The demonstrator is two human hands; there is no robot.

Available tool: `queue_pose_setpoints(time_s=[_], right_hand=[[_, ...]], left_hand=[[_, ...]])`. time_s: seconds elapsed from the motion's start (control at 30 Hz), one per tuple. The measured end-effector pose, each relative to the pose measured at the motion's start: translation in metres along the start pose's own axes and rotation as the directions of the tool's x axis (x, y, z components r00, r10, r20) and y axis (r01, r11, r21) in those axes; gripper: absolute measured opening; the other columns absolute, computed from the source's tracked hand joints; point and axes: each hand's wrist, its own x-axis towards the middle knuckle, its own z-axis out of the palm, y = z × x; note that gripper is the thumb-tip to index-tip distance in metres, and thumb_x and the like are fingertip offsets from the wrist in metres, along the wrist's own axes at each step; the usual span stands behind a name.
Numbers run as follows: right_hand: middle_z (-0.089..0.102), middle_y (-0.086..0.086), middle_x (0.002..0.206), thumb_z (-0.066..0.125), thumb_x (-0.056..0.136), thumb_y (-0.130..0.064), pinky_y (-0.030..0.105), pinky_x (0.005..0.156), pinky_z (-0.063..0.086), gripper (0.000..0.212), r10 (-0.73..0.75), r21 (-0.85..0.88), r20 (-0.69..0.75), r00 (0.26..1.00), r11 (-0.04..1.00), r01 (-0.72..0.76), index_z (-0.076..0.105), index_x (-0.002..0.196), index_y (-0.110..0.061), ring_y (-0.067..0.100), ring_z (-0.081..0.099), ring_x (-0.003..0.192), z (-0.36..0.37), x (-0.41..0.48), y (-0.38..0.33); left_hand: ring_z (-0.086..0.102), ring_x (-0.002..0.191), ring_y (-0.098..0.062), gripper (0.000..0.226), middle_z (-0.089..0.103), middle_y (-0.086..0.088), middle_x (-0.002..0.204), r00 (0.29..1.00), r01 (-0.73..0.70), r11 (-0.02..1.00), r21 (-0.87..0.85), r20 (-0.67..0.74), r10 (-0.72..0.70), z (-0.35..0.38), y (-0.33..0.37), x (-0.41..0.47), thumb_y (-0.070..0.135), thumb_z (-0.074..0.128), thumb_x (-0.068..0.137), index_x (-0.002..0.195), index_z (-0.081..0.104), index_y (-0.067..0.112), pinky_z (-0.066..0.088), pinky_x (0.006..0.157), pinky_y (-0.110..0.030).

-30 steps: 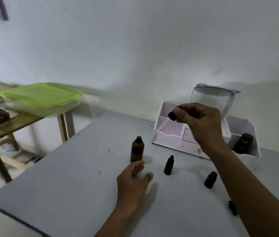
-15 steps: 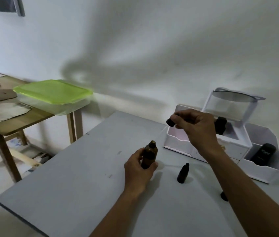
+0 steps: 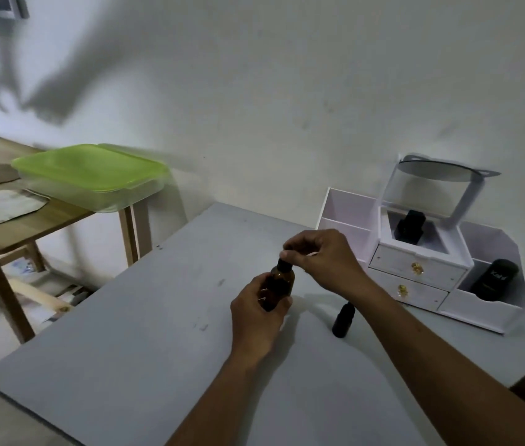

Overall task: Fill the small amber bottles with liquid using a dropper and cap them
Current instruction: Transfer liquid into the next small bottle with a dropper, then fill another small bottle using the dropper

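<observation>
Left hand (image 3: 254, 320): grip clamping round amber bottle (image 3: 282, 281), holding it upright over desk (image 3: 126, 349).
Right hand (image 3: 322, 257): grip pinching dropper cap (image 3: 284, 264) at bottle's neck.
Small bottle (image 3: 343, 320): standing on desk, near amber bottle.

The person's left forearm (image 3: 209, 400) rises from the bottom edge, wrist straight, back of the left hand (image 3: 256, 317) toward the camera. Its fingers and thumb curl round the body of an amber bottle (image 3: 282, 283), holding it upright. The right forearm (image 3: 431, 352) reaches in diagonally from the lower right corner. The right hand (image 3: 324, 260) arches above the left, wrist bent down, thumb and fingertips pinching the black dropper cap (image 3: 283, 264) at the bottle's neck.
</observation>
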Motion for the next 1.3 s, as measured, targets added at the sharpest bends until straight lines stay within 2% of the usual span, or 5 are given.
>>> queue_pose_setpoints(time_s=[0.27,0.43,0.8,1.0,1.3], right_hand=[[0.076,-0.009,0.093,0.083,0.080,-0.028,0.006,0.073,0.051,0.029,0.028,0.010,-0.026,0.999,1.000,-0.028,0.077,0.105,-0.017,-0.004,0.070,0.084,-0.001,-0.009,0.001],[0.076,-0.006,0.095,0.083,0.079,-0.027,0.014,0.074,0.056,0.031,0.018,0.028,-0.123,0.992,0.999,-0.015,0.076,0.109,-0.019,0.000,0.071,0.085,-0.031,-0.048,-0.001],[0.076,-0.010,0.094,0.078,0.082,-0.009,0.014,0.071,0.054,0.021,0.278,-0.091,-0.287,0.917,0.945,-0.315,0.077,0.097,-0.024,0.002,0.070,0.085,-0.134,-0.199,0.076],[0.066,-0.015,0.112,0.058,0.078,0.012,0.026,0.095,0.052,0.061,0.328,-0.279,-0.145,0.933,0.892,-0.357,0.065,0.098,-0.045,0.011,0.062,0.112,-0.150,-0.239,0.111],[0.054,-0.012,0.133,0.059,0.098,-0.014,0.029,0.110,0.040,0.030,0.369,-0.462,0.077,0.926,0.836,-0.295,0.066,0.122,-0.029,0.008,0.048,0.126,-0.156,-0.248,0.117]], left_hand=[[0.060,0.085,0.005,0.039,0.060,0.029,0.093,1.000,-0.014,0.999,0.032,0.010,0.014,-0.002,0.004,-0.003,0.024,0.078,0.080,0.108,0.058,0.043,0.038,0.070,0.000],[0.059,0.104,-0.014,0.060,0.060,0.005,0.119,0.999,0.031,1.000,-0.001,-0.041,-0.031,-0.008,0.002,-0.010,0.026,0.078,0.080,0.134,0.051,0.024,0.046,0.088,-0.024],[0.063,0.080,-0.003,0.014,0.066,0.015,0.083,0.994,0.033,0.999,0.012,0.102,-0.034,-0.001,0.020,-0.076,0.020,0.076,0.080,0.092,0.070,0.024,0.040,0.066,-0.012],[0.061,0.074,0.012,0.011,0.068,0.018,0.085,0.962,-0.014,0.998,0.068,0.272,-0.005,0.035,0.036,-0.100,0.022,0.074,0.082,0.089,0.069,0.029,0.039,0.063,-0.003],[0.063,0.097,-0.001,0.027,0.068,0.012,0.103,0.927,0.002,0.999,0.043,0.376,-0.018,0.094,0.042,-0.107,0.026,0.078,0.079,0.103,0.067,0.032,0.050,0.093,-0.026]])
